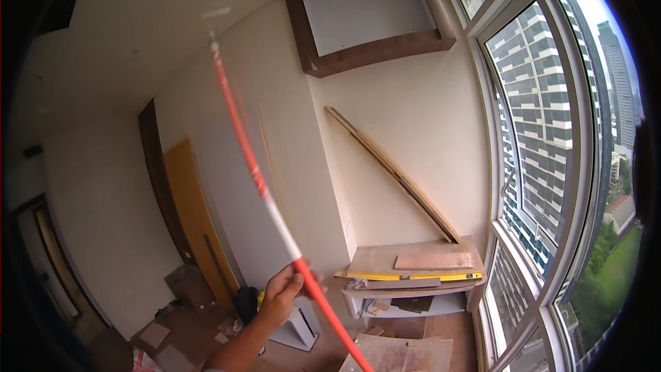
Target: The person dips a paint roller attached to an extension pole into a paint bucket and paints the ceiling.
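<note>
Pale wall [420,117] props planks [393,171] near the surface's rear edge [372,257]; left hand [282,293] grips the pole [281,229], seemingly steadying it.

Daylight pours in from the window [582,96] along the right side, where the sky [595,0] at upper right washes out toward white. The pale wall [406,138] near it is evenly bright; light falls away leftward, leaving the ceiling [158,0] greyish and the lower left dim. The upper end of the red-and-white pole [241,124] looks smeared. Fisheye distortion bows straight edges, and black vignetting swallows the corners.
</note>
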{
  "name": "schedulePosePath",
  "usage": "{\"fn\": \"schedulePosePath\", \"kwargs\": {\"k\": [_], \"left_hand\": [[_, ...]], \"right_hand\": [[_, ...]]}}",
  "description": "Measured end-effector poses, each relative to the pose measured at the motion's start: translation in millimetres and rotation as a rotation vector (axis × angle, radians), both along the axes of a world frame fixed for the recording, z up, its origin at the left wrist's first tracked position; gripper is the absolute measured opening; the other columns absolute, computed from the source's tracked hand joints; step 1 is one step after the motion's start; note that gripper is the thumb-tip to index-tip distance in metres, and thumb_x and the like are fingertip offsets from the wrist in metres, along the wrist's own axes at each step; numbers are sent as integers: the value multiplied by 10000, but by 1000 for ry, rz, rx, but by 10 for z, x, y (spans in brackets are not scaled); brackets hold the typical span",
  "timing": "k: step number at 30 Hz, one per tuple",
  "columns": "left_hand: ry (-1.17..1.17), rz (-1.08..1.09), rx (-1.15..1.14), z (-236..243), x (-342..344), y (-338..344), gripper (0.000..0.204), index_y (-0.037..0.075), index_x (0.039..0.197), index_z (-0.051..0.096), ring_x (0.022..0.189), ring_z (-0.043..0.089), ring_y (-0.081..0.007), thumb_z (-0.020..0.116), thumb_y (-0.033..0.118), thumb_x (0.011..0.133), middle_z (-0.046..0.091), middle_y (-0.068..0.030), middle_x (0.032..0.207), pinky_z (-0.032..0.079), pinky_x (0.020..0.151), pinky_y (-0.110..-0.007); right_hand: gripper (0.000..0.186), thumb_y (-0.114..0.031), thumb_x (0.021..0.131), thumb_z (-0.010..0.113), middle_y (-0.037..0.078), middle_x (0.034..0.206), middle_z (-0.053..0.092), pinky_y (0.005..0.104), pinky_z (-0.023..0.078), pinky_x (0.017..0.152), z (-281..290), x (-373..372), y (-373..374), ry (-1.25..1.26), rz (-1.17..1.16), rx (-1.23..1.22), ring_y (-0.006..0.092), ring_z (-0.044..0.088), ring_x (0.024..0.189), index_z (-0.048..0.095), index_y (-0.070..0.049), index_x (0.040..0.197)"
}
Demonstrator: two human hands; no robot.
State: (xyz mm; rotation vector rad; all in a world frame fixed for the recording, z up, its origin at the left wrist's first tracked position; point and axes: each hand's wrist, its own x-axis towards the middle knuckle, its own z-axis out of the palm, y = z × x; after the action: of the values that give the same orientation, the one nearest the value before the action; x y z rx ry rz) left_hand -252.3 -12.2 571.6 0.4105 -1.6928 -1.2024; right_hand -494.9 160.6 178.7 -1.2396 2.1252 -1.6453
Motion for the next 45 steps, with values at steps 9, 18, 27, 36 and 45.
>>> {"fn": "schedulePosePath", "kwargs": {"k": [9, 18, 27, 36, 45], "left_hand": [[204, 362, 216, -844, 877, 174, 384, 16, 1304, 533, 857, 732, -294, 485, 315, 1068, 679, -105, 969, 553, 663, -313], [325, 564, 421, -1584, 1331, 740, 381, 70, 1372, 486, 1003, 706, -222, 392, 316, 1097, 642, -39, 1068, 482, 702, -277], [341, 776, 607, -1997, 1756, 1132, 423, 132, 1496, 298, 1068, 701, -281, 350, 292, 1108, 647, -109, 1153, 505, 739, -319], [435, 583, 860, -2630, 2214, 1033, 211, 150, 1227, 458, 1117, 686, -310, 446, 303, 1082, 664, -137, 1213, 514, 812, -358], [492, 125, 1386, -3111, 2431, 786, 219, 112, 1167, 535, 1141, 665, -242, 450, 296, 1086, 645, -136, 1295, 530, 894, -391]], "right_hand": [[369, -374, 985, 618, 184, 820, 690, 510, 505, 814, -347, -267, 175, 130, -13, 61, 382, 693, 928, 689, -28, 875], [305, -227, 850, 807, 142, 1041, 726, 483, 467, 963, -1147, -1153, 436, 657, -170, 105, 350, 665, 983, 608, -62, 688], [359, -266, 886, 736, 230, 1165, 691, 530, 407, 984, -637, -1541, 318, 639, -100, 122, 426, 600, 1036, 582, 10, 716], [336, -206, 889, 772, 146, 1289, 676, 493, 499, 860, 733, -1680, 228, 961, -258, 8, 377, 646, 1016, 578, 6, 715], [358, -333, 954, 695, 122, 805, 663, 575, 454, 937, 2753, -958, 445, 1480, -713, -180, 367, 635, 1181, 575, -116, 696]]}}
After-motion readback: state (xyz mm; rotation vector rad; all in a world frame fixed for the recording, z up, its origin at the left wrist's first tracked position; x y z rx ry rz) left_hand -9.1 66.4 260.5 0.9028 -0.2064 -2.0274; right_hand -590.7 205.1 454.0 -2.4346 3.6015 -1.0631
